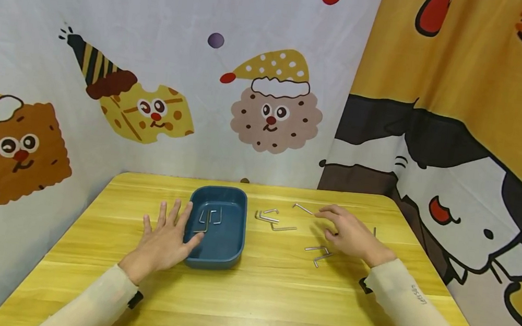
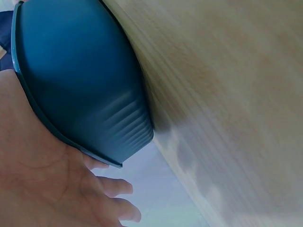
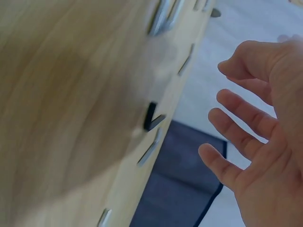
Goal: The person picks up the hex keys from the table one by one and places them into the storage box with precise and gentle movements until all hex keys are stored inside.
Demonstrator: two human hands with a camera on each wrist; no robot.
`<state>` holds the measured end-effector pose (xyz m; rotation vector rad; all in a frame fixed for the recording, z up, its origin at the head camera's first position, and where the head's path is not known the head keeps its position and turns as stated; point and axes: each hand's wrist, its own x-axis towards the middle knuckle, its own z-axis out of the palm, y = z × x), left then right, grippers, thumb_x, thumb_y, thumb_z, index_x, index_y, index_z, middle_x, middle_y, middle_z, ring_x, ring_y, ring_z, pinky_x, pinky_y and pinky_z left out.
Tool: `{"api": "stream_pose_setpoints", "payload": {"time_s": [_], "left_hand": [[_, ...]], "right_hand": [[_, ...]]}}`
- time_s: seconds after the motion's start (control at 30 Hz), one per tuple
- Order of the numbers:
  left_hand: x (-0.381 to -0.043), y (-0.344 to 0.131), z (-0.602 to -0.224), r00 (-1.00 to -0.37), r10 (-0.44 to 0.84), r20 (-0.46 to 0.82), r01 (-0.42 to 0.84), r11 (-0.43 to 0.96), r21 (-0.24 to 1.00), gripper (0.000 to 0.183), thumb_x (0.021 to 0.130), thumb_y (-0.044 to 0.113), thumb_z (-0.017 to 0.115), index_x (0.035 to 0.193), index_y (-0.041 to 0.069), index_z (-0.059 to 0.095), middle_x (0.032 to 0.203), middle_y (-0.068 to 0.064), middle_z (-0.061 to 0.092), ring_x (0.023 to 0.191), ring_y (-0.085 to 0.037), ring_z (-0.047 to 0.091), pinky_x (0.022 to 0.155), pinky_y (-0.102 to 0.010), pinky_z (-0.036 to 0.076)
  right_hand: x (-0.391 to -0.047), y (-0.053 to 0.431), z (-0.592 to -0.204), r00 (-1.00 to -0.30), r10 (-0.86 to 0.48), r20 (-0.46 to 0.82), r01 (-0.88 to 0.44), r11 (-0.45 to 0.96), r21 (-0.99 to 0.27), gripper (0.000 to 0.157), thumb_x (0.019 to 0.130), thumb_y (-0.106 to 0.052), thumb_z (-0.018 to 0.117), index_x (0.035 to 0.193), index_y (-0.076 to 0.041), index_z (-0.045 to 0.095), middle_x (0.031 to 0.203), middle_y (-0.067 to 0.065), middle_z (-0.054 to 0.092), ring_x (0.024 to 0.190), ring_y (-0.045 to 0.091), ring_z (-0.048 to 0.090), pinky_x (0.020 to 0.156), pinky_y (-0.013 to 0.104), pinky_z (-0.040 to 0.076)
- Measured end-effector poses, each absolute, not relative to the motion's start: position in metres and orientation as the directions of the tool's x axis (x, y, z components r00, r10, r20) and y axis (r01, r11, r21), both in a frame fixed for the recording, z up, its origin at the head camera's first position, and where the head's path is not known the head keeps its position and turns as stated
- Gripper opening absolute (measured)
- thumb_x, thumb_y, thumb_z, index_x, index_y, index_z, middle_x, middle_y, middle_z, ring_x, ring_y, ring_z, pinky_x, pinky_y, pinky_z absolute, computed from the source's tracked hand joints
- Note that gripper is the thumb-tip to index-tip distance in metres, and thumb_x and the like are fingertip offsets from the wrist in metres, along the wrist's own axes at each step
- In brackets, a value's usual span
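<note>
A dark blue rectangular tray (image 1: pixel 229 252) holds several L-shaped hex keys (image 1: pixel 207 222). My left hand (image 1: pixel 161 242) is at its left side, fingers spread, with the thumb reaching over the rim. In the left wrist view the palm lies along the rim of the tray (image 2: pixel 85 80). Over the right part of the table, my right hand (image 1: pixel 353 235) hovers with relaxed fingers and holds nothing. A silver hex key (image 1: pixel 304 208) lies just beyond its fingertips, and two more hex keys (image 1: pixel 323 259) lie below the thumb. The right wrist view shows the hand (image 3: pixel 258 137) apart from the keys.
Several more hex keys (image 1: pixel 268 219) lie loosely between the tray and the right hand. Another small key (image 1: pixel 375 232) is partly visible beyond the right wrist. The yellow wooden table (image 1: pixel 247 308) ends at a printed curtain (image 1: pixel 168 44) behind and to the right.
</note>
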<state>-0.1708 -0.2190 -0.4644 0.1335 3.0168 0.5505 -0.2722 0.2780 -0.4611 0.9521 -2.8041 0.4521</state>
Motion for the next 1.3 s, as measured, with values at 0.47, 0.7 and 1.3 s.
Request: {"api": "stream_pose_setpoints", "payload": {"time_s": [0.47, 0.7, 1.3], "left_hand": [[-0.170, -0.220, -0.467, -0.995, 0.086, -0.047, 0.064, 0.938, 0.341, 0.099, 0.117, 0.070, 0.052, 0.189, 0.013, 0.014, 0.196, -0.028, 0.006, 0.179, -0.063, -0.006, 0.132, -0.097, -0.004], [-0.171, -0.220, -0.467, -0.995, 0.088, -0.048, 0.066, 0.936, 0.346, 0.099, 0.117, 0.069, 0.052, 0.189, 0.013, 0.013, 0.196, -0.028, 0.005, 0.179, -0.063, -0.007, 0.132, -0.097, -0.004], [-0.171, -0.219, -0.464, -0.995, 0.088, -0.044, 0.068, 0.938, 0.339, 0.097, 0.118, 0.066, 0.053, 0.189, 0.012, 0.014, 0.195, -0.028, 0.006, 0.178, -0.063, -0.007, 0.131, -0.098, -0.003]], "right_hand": [[-0.293, 0.303, -0.478, -0.803, -0.572, 0.170, -0.596, 0.776, -0.205, 0.048, 0.102, 0.002, 0.081, 0.149, 0.007, 0.073, 0.152, 0.032, 0.071, 0.140, 0.051, 0.071, 0.118, 0.067, 0.060], [-0.295, 0.306, -0.481, -0.837, -0.535, 0.116, -0.546, 0.802, -0.241, 0.047, 0.102, -0.002, 0.083, 0.147, 0.008, 0.074, 0.144, 0.030, 0.073, 0.132, 0.050, 0.074, 0.112, 0.066, 0.063], [-0.301, 0.300, -0.479, -0.830, -0.552, 0.075, -0.548, 0.785, -0.290, 0.054, 0.102, -0.004, 0.084, 0.154, 0.003, 0.072, 0.147, 0.028, 0.071, 0.116, 0.036, 0.074, 0.100, 0.053, 0.065]]}}
